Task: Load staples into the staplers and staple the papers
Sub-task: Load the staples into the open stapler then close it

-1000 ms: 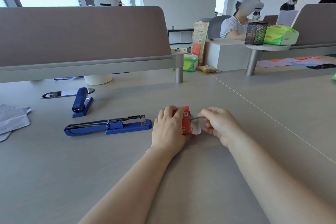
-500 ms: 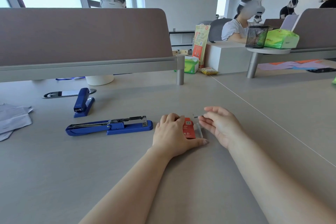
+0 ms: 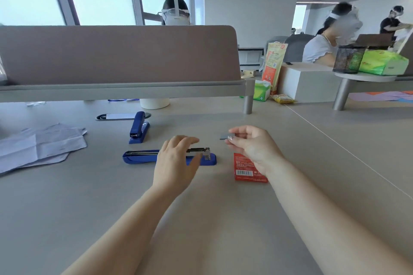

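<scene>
A blue stapler (image 3: pixel 138 156) lies unfolded flat on the desk, its metal staple channel exposed. My left hand (image 3: pixel 176 161) hovers over its middle with fingers spread, holding nothing. My right hand (image 3: pixel 250 145) pinches a small grey strip of staples (image 3: pixel 226 136) above the desk, just right of the stapler's head. The red staple box (image 3: pixel 247 173) lies flat under my right wrist. A second blue stapler (image 3: pixel 139 127), closed, sits farther back. Creased white papers (image 3: pixel 38 145) lie at the left.
A low partition (image 3: pixel 116 60) with a metal post (image 3: pixel 248 100) crosses the desk behind the staplers. A phone (image 3: pixel 116 116) and a white cup (image 3: pixel 154 103) sit beneath it. Green tissue packs, a mesh pen holder (image 3: pixel 348 59) and seated people are at the back right.
My left hand let go of the red box and moved left over the open stapler. My right hand lifted the staple strip clear of the box, which now lies flat.
</scene>
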{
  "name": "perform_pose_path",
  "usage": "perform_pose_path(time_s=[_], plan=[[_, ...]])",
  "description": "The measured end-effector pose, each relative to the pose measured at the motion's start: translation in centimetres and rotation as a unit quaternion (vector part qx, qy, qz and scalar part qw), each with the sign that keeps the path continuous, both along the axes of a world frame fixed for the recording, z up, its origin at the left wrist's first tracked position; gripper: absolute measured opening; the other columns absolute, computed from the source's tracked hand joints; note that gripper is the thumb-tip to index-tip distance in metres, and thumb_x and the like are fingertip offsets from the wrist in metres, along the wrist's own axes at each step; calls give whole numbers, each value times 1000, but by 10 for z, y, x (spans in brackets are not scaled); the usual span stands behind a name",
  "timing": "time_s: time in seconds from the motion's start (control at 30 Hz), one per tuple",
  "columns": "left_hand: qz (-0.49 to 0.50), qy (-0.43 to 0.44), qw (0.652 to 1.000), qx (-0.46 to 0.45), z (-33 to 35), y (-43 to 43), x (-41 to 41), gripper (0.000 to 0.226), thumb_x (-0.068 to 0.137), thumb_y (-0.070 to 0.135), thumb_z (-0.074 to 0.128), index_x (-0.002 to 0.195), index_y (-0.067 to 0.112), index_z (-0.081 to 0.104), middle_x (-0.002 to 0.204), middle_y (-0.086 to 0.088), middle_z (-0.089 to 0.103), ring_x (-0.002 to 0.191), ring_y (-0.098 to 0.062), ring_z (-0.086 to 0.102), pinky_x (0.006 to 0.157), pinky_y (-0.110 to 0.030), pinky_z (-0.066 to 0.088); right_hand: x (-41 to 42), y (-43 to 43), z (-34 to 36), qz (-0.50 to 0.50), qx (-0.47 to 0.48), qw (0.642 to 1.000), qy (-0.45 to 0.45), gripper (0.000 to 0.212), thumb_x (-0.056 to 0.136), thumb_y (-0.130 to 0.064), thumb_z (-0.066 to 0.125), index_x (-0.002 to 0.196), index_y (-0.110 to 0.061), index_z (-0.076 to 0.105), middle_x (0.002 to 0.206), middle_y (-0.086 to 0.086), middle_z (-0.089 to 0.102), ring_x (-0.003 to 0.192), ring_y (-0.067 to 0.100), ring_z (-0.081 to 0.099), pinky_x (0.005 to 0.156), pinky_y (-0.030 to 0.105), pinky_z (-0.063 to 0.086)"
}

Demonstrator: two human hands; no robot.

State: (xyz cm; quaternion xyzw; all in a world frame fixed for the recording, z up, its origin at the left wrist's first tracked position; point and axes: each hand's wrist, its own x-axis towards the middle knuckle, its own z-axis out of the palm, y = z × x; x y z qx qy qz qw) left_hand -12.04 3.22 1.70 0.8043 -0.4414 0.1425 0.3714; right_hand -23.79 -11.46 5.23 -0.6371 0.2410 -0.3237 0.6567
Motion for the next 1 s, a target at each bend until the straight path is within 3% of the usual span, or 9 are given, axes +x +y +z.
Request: perform_pose_path(time_s=[0.1,0.2,0.37,0.5,0.63,0.77,1.0], plan=[[46,-4,999,-3,-10,18,27,31,83,25,66,114,25,63,116,4,58,111,-22,50,95,-32,36,31,15,0,14,-21,1000,13,19,80,6,65,91,-8,61,94,12,64,85,21,67,80,30,57],[38,23,999,-2,-13,19,41,32,84,25,65,115,27,62,119,7,58,114,-20,49,98,-34,37,49,25,-5,4,-92,994,54,18,81,2,66,93,-10,61,85,2,61,78,17,65,79,31,57],[10,4,1000,15,-17,14,44,31,87,29,60,118,31,60,122,12,58,116,-16,48,101,-31,33,53,27,-18,-31,-257,957,129,17,82,-9,67,96,-18,61,90,-4,60,79,12,58,68,14,45],[28,-6,999,38,-20,16,46,30,89,31,56,119,32,59,124,13,59,119,-14,47,102,-26,25,55,28,-20,-41,-286,947,140,17,81,-10,67,96,-16,62,93,4,65,77,9,60,62,14,43],[22,-3,999,42,-19,16,45,26,89,31,56,114,32,62,118,12,61,115,-15,49,99,-26,26,55,30,-21,-39,-278,950,137,20,78,-12,70,97,-16,64,88,3,67,78,12,64,68,21,49],[23,-4,999,39,-19,17,46,23,89,31,56,111,33,63,113,11,61,111,-16,50,96,-28,29,55,31,-21,-38,-306,943,128,14,78,-9,70,90,-15,65,78,-7,61,68,7,57,59,5,42],[23,7,999,45,-20,17,47,23,89,32,55,111,36,62,114,13,60,111,-15,48,95,-28,27,54,32,-17,-19,-332,930,155,18,78,-12,70,96,-14,67,89,4,67,77,12,63,61,12,44]])
